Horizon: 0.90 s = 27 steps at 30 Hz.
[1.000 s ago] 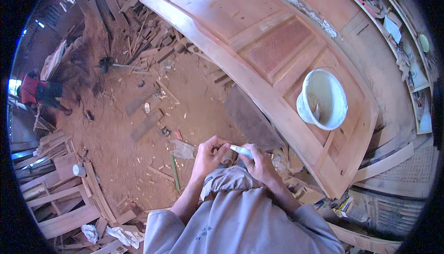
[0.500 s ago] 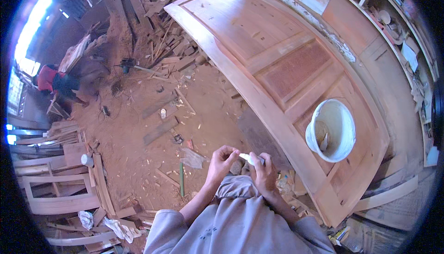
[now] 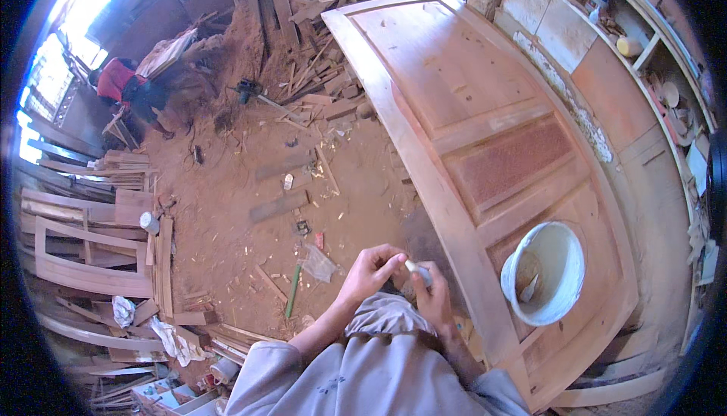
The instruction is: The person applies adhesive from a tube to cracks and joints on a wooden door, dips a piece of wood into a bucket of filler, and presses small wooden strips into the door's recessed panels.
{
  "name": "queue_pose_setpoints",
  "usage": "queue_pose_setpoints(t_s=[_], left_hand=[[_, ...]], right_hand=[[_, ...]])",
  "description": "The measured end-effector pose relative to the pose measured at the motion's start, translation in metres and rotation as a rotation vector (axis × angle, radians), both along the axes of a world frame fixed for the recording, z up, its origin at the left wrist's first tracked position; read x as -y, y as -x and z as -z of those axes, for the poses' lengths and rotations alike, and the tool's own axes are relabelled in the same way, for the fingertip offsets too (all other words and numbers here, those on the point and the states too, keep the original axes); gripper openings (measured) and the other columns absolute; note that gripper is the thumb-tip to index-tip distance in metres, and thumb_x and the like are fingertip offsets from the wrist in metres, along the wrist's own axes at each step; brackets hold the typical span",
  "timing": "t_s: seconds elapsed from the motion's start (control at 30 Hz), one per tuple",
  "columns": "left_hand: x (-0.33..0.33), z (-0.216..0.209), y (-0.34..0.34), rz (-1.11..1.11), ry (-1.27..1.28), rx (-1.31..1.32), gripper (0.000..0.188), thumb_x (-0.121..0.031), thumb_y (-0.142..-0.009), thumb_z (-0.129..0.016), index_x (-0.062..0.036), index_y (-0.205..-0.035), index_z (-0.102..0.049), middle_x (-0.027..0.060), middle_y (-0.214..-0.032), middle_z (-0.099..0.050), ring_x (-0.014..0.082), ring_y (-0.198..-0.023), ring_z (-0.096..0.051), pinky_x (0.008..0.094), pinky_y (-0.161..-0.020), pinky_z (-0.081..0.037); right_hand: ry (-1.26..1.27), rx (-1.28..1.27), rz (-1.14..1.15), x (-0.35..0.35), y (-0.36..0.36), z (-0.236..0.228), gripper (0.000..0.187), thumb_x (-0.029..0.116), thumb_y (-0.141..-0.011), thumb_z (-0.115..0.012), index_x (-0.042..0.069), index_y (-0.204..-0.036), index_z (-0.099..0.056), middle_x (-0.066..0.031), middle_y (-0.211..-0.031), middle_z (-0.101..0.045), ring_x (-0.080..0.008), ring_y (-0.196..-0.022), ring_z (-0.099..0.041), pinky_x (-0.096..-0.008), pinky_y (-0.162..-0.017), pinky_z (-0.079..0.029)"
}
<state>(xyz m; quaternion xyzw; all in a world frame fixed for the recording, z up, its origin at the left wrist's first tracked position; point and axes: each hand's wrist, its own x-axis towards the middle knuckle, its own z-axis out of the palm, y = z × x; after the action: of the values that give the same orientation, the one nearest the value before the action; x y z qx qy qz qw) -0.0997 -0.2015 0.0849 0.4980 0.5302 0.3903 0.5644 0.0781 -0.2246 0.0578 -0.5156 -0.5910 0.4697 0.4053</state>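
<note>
Just above my lap, my right hand (image 3: 433, 296) is closed round a small white tube (image 3: 419, 270) with a pale, narrow end toward my left hand. My left hand (image 3: 372, 272) sits right beside that end with thumb and forefinger pinched together. Whatever is in the pinch, if anything, is too small to make out. To the right lies a large panelled wooden door (image 3: 485, 124), unpainted, with a whitish bucket (image 3: 566, 306) standing on its near part. Inside the bucket a small pale pointed tool (image 3: 529, 289) leans against the wall.
Scrap wood is heaped at the far end, and a wooden frame (image 3: 91, 276) with stacked boards stands left. A co-worker in a red top (image 3: 121, 81) bends at the far left. On the sandy floor lie a green stick (image 3: 293, 291) and clear plastic (image 3: 318, 263). Shelves (image 3: 644, 60) line the right wall.
The view has shifted, so the door and bucket sit lower in it. The tube's pale end has turned up and away from my left fingers, which no longer seem to touch its tip.
</note>
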Motion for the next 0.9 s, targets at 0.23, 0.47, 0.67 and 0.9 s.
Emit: queue_pose_setpoints(t_s=[0.23, 0.47, 0.67, 0.9], left_hand=[[-0.04, 0.012, 0.012, 0.193, 0.082, 0.078, 0.028, -0.025, -0.092, -0.068, 0.002, -0.099, -0.069, 0.0035, -0.086, -0.069, 0.0099, -0.08, -0.061, 0.0272, -0.072, -0.049], [-0.111, 0.019, 0.059, 0.198, -0.262, -0.185, 0.019, -0.013, -0.087, -0.069, -0.0015, -0.102, -0.069, 0.0163, -0.088, -0.067, 0.0293, -0.078, -0.067, 0.0369, -0.068, -0.053], [-0.195, 0.014, 0.143, 0.178, -0.351, -0.242, 0.017, -0.011, -0.086, -0.068, -0.0017, -0.1, -0.067, 0.0145, -0.085, -0.062, 0.0334, -0.076, -0.064, 0.0396, -0.067, -0.052], [-0.269, 0.001, 0.214, 0.135, -0.447, -0.31, 0.017, -0.005, -0.082, -0.069, -0.001, -0.097, -0.065, 0.0134, -0.087, -0.062, 0.0313, -0.08, -0.063, 0.0392, -0.069, -0.052]], right_hand=[[0.377, -0.27, -0.159, -0.038, 0.0, 0.031, 0.052, 0.056, -0.099, -0.043, 0.007, -0.112, -0.057, 0.0025, -0.075, -0.052, -0.0057, -0.061, -0.047, -0.0229, -0.054, -0.038], [0.474, -0.158, -0.166, -0.119, 0.056, 0.046, 0.06, 0.064, -0.097, -0.039, 0.009, -0.116, -0.055, 0.0035, -0.08, -0.052, -0.0044, -0.067, -0.048, -0.02, -0.059, -0.041], [0.339, -0.291, -0.302, -0.224, 0.147, 0.024, 0.062, 0.065, -0.095, -0.042, 0.007, -0.115, -0.054, 0.0036, -0.089, -0.051, -0.0052, -0.077, -0.046, -0.0224, -0.066, -0.04], [0.364, -0.355, -0.329, -0.3, 0.226, 0.023, 0.053, 0.059, -0.096, -0.044, 0.007, -0.102, -0.055, 0.0019, -0.084, -0.05, -0.0083, -0.073, -0.047, -0.0261, -0.064, -0.039]])
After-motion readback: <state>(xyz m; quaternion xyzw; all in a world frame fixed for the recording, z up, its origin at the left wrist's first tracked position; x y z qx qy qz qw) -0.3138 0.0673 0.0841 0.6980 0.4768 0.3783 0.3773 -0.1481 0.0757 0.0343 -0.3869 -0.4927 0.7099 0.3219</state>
